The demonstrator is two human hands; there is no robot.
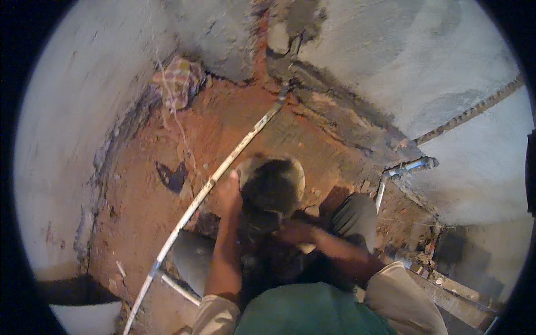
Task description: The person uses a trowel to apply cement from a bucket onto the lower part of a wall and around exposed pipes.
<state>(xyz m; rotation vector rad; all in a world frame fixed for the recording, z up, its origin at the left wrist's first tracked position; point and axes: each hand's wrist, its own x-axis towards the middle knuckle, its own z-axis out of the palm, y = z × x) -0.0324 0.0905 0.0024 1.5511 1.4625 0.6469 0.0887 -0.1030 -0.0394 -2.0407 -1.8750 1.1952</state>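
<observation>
Between my knees is a round, pale-rimmed vessel (300,177) whose middle lies in deep shadow; its exact kind cannot be made out. My left hand (230,188) grips its left rim, fingers closed at the edge. At the near side, my right hand (293,230) reaches to the vessel's lower, dark part. Shadow hides those fingers, so whether they hold anything does not show. A long white pipe (226,161) runs diagonally just beyond my left hand, from the far corner toward the lower left.
Reddish soil (139,192) covers the ground between rough grey walls. A checked cloth (181,81) lies by the left wall. Another pipe with an elbow (391,172) juts out on the right. A short branch pipe (180,288) meets the long one near my left leg. Rubble (421,262) lies lower right.
</observation>
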